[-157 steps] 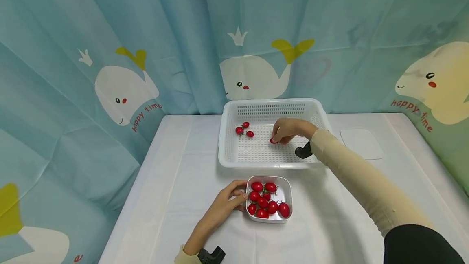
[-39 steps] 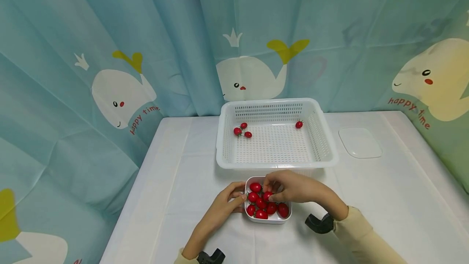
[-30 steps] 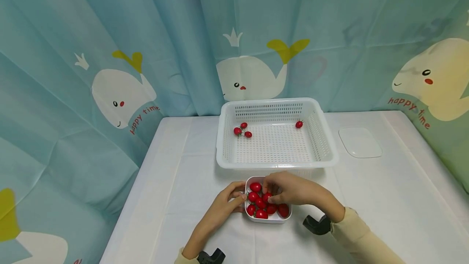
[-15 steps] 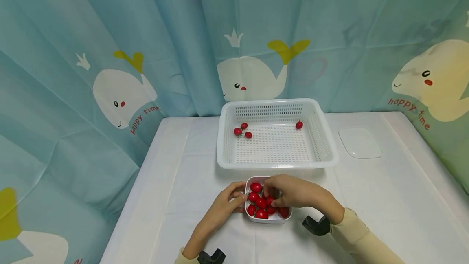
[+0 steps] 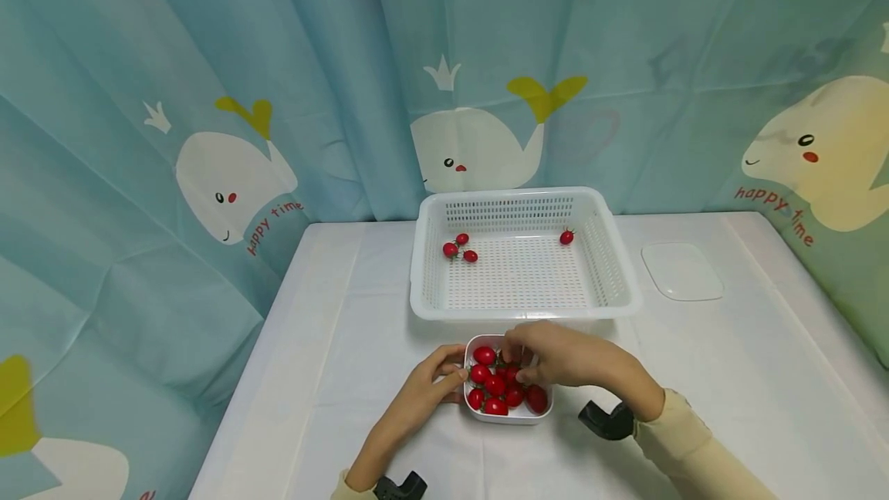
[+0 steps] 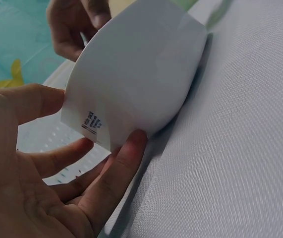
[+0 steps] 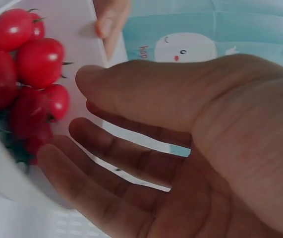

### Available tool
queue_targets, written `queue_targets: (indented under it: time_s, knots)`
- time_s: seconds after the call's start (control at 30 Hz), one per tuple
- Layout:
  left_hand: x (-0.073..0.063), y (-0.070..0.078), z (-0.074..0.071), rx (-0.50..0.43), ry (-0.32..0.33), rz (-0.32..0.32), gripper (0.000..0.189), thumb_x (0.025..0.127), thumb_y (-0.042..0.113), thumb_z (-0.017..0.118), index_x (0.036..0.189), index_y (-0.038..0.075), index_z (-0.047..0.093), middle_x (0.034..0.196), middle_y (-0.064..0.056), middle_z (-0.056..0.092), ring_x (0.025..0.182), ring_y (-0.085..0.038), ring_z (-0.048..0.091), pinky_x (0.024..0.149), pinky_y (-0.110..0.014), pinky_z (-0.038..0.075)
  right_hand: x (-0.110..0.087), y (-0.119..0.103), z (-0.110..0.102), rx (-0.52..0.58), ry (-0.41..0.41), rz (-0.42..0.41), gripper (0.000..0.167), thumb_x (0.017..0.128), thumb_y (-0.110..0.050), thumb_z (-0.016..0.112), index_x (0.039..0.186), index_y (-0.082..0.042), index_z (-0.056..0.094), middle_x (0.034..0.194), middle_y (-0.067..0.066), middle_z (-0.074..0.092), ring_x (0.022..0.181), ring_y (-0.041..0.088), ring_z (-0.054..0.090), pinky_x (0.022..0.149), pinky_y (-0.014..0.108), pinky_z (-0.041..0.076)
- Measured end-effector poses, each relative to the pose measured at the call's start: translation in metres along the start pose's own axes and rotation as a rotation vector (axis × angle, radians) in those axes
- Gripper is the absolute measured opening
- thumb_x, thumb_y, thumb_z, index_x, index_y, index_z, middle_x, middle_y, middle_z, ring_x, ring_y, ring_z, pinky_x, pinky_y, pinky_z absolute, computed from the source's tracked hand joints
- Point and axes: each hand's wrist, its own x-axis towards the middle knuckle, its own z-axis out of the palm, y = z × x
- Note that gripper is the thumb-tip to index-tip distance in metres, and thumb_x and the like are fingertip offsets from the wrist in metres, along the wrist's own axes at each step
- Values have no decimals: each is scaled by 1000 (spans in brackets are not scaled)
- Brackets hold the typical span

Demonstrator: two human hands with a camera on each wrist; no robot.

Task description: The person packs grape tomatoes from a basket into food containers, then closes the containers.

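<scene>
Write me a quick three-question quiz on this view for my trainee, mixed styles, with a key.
1. How many tomatoes show in the white basket?

2. True or false: the left hand touches the small white box.

3. Where does the clear lid lie?
A) Inside the white basket
B) On top of the small white box
C) On the table, to the right of the white basket

Key:
1. Four: three clustered on the left, one on the right.
2. True.
3. C.
</scene>
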Motion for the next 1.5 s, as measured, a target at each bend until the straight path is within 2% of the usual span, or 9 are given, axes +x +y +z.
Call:
queue_targets:
  time_s: [0.13,0.33,0.5,0.7,0.9,1.07,1.27,1.5]
  knots:
    - [0,0,0,8,1,-1,52,105,28,62,149,3,50,133,-22,65,121,-27,64,86,-28,64,-3,-6,-13,-10,-9,-11,15,89,-7,80,101,-11,71,98,1,72,88,9,65,77,21,58]
    - [0,0,0,4,2,-1,52,105,28,62,149,4,51,134,-22,64,121,-27,64,86,-27,64,-2,-11,-38,-12,-49,-17,14,92,-8,76,102,-17,70,98,-6,71,95,13,68,80,24,60]
    - [0,0,0,0,-1,-3,51,105,27,62,149,4,51,129,-22,67,121,-28,64,85,-26,64,6,-12,-62,7,-96,-33,13,94,-11,75,106,-14,70,101,-4,70,100,13,70,85,25,61]
    - [-1,2,0,2,-2,-8,52,105,28,61,149,3,50,129,-21,67,121,-28,64,86,-26,64,26,-13,-90,6,-118,-3,17,94,-14,75,111,-13,70,104,-2,69,101,13,70,90,29,62]
    - [-1,2,0,-3,1,-9,52,105,26,62,149,3,50,132,-22,65,119,-26,64,85,-26,64,48,-14,-111,47,-150,26,18,95,-12,72,114,-11,69,104,4,67,98,20,70,86,31,63]
    - [-1,1,-1,-14,2,-4,51,104,26,62,149,3,51,133,-22,64,119,-25,64,86,-26,64,70,-11,-121,106,-158,50,20,98,-11,70,117,-7,69,105,9,67,99,23,68,84,34,65]
    - [-1,0,-1,-21,-2,2,51,105,26,62,149,4,51,135,-23,63,121,-27,63,86,-26,64,97,-3,-131,135,-151,98,24,98,-10,68,121,-6,68,112,12,68,102,26,67,93,43,64]
    - [-1,0,-2,-30,-15,8,51,105,26,62,149,4,51,137,-23,62,120,-26,63,87,-27,64,128,12,-135,174,-128,185,30,98,-13,71,126,-4,68,121,15,69,107,29,68,99,43,62]
